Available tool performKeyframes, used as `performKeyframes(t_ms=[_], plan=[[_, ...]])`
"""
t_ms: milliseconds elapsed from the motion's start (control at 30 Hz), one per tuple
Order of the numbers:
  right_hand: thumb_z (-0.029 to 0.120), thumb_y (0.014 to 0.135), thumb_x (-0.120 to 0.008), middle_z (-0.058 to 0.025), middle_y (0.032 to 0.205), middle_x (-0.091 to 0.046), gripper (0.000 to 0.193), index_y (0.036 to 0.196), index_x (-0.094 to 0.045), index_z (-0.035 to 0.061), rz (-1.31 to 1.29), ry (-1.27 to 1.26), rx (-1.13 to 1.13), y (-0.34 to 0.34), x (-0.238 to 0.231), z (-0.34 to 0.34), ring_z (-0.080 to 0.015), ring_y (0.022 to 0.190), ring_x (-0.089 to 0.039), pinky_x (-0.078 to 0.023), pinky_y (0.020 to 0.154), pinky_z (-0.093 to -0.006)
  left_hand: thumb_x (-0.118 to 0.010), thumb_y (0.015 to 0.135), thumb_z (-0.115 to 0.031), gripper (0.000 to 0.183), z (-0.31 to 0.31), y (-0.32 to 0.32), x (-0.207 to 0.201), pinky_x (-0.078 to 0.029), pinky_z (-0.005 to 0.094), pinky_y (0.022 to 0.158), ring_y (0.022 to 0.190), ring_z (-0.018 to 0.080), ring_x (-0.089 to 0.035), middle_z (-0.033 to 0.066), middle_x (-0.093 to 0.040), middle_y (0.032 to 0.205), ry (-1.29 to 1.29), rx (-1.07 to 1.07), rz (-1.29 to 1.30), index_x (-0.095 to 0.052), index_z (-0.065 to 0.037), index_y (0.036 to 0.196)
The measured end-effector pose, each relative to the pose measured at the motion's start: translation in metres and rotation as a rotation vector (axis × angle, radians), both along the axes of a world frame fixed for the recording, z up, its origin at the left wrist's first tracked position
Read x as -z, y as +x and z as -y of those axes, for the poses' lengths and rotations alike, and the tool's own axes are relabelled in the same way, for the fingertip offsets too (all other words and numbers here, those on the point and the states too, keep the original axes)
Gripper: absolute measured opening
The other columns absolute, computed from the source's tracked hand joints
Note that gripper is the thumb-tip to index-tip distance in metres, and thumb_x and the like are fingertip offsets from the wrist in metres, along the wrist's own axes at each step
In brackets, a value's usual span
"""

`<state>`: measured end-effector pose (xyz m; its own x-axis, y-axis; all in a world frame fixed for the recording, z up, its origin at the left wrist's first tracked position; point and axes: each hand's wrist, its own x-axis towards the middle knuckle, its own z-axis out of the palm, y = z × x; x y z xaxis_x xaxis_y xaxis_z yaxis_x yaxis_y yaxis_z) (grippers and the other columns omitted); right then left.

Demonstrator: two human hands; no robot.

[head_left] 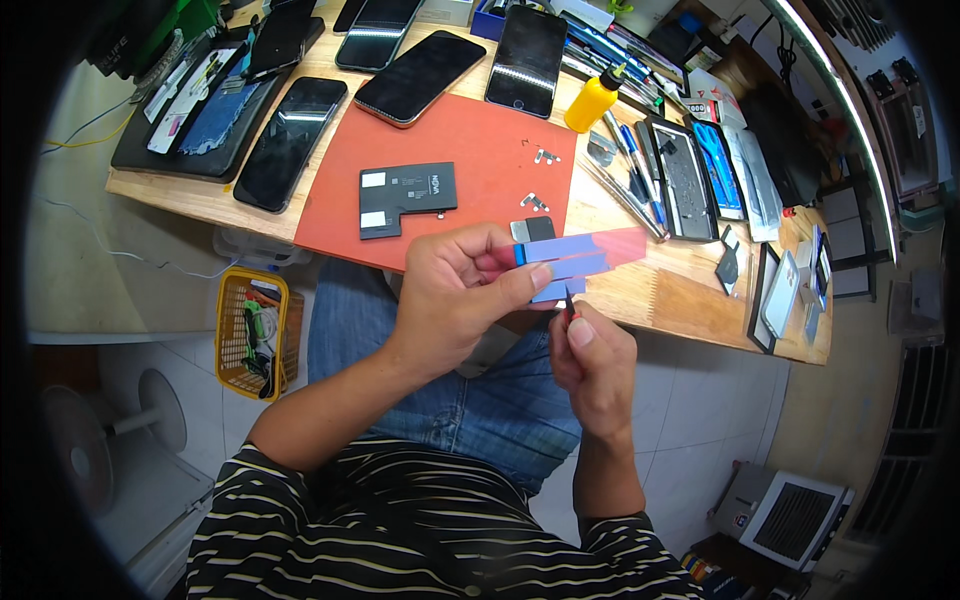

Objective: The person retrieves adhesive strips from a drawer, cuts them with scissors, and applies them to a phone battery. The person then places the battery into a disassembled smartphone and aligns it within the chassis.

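The front edge of the wooden bench (690,306) runs across in front of the person's legs, and both hands work just at this edge, above the lap. The orange mat (490,140) reaches to the same edge, and its bare orange surface shows between the black battery (420,182) and the small metal brackets (546,157), so there is some room beyond the fingers. To the left, a dark phone (290,145) lies beside the mat; at the far side, another phone (422,80) overlaps the mat's border, and the yellow bottle (592,103) stands near its far right corner. On the right the space is tighter, because pens and thin tools lie close together beside a black tray (685,180). The left hand (455,290) has its grip closed on the strip sheet (577,266), with the thumb pressed on it. The right hand (592,360) pinches a dark pointed tool (570,305), whose tip is at the lowest strip; I cannot tell if it touches. The sheet is held in the air at the bench edge: it has three purple-blue strips, a darker blue band at the left end, and a translucent pink part extending to the right.
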<state>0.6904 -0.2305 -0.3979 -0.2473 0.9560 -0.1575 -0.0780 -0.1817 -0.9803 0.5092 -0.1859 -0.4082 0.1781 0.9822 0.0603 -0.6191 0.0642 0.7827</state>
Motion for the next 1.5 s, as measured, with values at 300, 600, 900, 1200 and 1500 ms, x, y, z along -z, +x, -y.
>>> performKeyframes(t_ms=[300,600,900,1200,1500], plan=[[0.021,0.092,-0.079,0.0056,0.063,-0.051,0.031,0.100,-0.068,-0.0071,0.150,0.202,0.231,0.019,-0.013,-0.010,-0.0020,0.054,-0.041,-0.026,0.050,-0.0190,-0.074,0.092,-0.003,0.013,-0.008,-0.021,-0.012,-0.060,0.0236,0.062,0.071,0.0141,-0.072,0.0134,-0.072,0.093,-0.069,0.335,-0.238,-0.065,0.006,0.097],[0.014,0.094,-0.074,0.0036,0.058,-0.050,0.019,0.088,-0.067,-0.0022,-0.046,0.214,0.496,0.000,-0.007,-0.010,-0.0035,0.047,-0.039,-0.027,0.045,-0.0214,-0.074,0.094,-0.008,0.015,0.013,0.014,0.001,-0.056,0.0222,0.074,0.082,0.0099,-0.069,0.0109,-0.072,0.092,0.003,0.024,-0.153,-0.069,0.006,0.097],[0.035,0.098,-0.050,0.0057,0.061,-0.039,0.041,0.099,-0.065,-0.0040,0.085,-0.161,-0.074,0.038,-0.028,0.009,-0.0043,0.052,-0.030,-0.020,0.048,-0.0246,-0.073,0.092,-0.003,0.009,0.001,0.011,-0.001,-0.055,0.0224,0.074,0.082,0.0101,-0.070,0.0116,-0.074,0.091,-0.002,0.089,-0.091,-0.068,0.005,0.091],[0.034,0.100,-0.050,-0.0006,0.058,-0.046,0.042,0.101,-0.064,-0.0051,-0.048,-0.140,-0.122,0.037,-0.024,0.001,-0.0064,0.044,-0.035,-0.026,0.042,-0.0230,-0.073,0.092,-0.003,0.009,0.008,0.012,-0.004,-0.048,0.0205,0.063,0.073,0.0047,-0.062,0.0048,-0.070,0.082,-0.001,0.064,-0.112,-0.068,0.003,0.088],[0.034,0.101,-0.051,0.0000,0.057,-0.045,0.041,0.101,-0.063,-0.0047,-0.113,-0.145,-0.117,0.035,-0.015,0.001,-0.0059,0.044,-0.034,-0.026,0.041,-0.0226,-0.072,0.092,-0.003,0.008,0.000,0.012,-0.009,-0.051,0.0210,0.066,0.073,0.0062,-0.065,0.0060,-0.071,0.084,-0.039,-0.030,-0.116,-0.068,0.003,0.088]])
